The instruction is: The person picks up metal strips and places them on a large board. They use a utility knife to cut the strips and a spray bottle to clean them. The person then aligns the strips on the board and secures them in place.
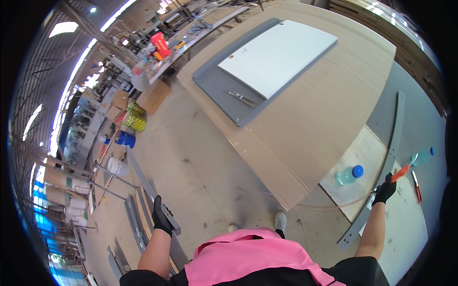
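My left hand (162, 215), in a black glove, is closed around a long grey metal bar (142, 176) with its far end raised toward the upper left. On the right, my gloved right hand (384, 190) grips an orange air gun (400, 173); a metal fitting and a thin pale hose (329, 207) show below the hand. A long grey metal strip (394, 138) with small holes lies beside and under that hand. A clear bottle with a blue cap (349, 175) is left of the hand, and another blue-capped bottle (422, 156) lies beyond the air gun.
A large cardboard-covered table (305, 138) stands ahead, with a grey panel (210, 83), a white panel (281, 57) and metal tools (242, 98). Red-handled pliers (417, 187) lie at far right. Grey bars (135, 221) rest on a stand at left, near a white bucket (117, 166).
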Demonstrator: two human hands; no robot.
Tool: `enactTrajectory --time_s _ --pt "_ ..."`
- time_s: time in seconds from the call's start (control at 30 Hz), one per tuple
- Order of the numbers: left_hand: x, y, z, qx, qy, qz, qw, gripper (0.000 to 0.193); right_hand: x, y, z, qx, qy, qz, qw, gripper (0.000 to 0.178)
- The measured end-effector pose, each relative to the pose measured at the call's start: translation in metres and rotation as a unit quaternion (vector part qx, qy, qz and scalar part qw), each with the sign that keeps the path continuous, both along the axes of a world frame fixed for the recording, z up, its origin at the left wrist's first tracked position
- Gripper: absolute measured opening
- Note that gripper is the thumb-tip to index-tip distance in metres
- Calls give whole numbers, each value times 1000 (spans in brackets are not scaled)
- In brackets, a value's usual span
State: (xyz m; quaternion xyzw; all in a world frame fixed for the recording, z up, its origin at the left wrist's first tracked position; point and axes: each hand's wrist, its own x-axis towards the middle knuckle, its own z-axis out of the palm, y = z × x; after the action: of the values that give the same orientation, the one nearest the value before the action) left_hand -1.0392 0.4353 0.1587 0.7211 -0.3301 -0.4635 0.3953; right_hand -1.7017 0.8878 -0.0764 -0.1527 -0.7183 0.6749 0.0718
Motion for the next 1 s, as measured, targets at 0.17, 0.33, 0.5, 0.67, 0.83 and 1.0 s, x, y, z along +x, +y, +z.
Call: enactTrajectory --time_s 0.17,0.33,0.5,0.67,0.83,1.0 --pt "-7 -27 -28 38 8 -50 998 43 81 28 115 -221 158 29 962 50" --pt "5 -39 -54 64 -25 -88 994 45 239 -43 224 -273 165 297 900 46" --pt "63 -38 -71 52 -1 -146 988 41 290 -179 194 -236 -120 490 830 39" --pt "145 -10 -78 -5 -3 -133 991 33 278 -241 153 -83 -275 479 830 34" --pt "212 33 -95 -14 -8 -70 997 33 334 -314 141 25 -305 642 703 39" --pt "259 57 -117 -10 -45 -10 999 37 373 -436 159 25 -197 718 667 34"
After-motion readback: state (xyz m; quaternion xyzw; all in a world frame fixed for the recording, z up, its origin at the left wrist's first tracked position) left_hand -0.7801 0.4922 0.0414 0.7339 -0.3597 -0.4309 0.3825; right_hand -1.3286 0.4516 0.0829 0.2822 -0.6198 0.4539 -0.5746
